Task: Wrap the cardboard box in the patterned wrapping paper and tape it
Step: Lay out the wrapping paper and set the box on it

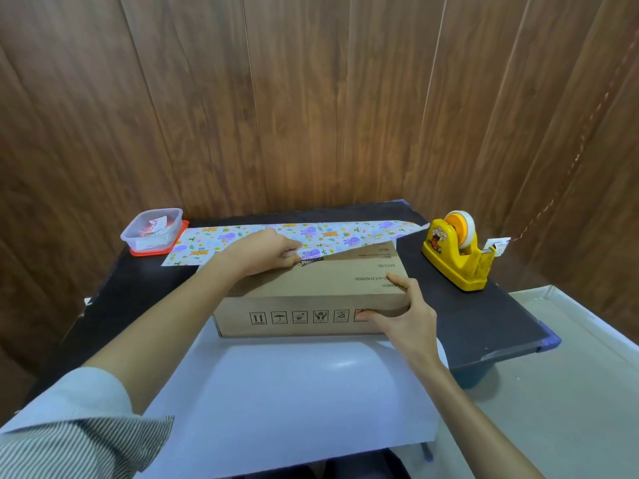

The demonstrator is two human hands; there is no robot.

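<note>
A flat brown cardboard box point(321, 288) lies across the middle of the table on the white back of the patterned wrapping paper point(276, 402). The paper's far part point(345, 233), printed with purple and orange figures, is folded up over the box's far edge. My left hand point(262, 254) pinches that folded edge on top of the box. My right hand point(401, 312) grips the box's near right corner, thumb on the front face and fingers on top. A yellow tape dispenser point(456, 254) stands to the right of the box.
A clear plastic container point(152, 229) on an orange lid sits at the back left. The dark table point(484, 323) ends at a wooden wall behind. A pale surface point(570, 392) lies lower at the right.
</note>
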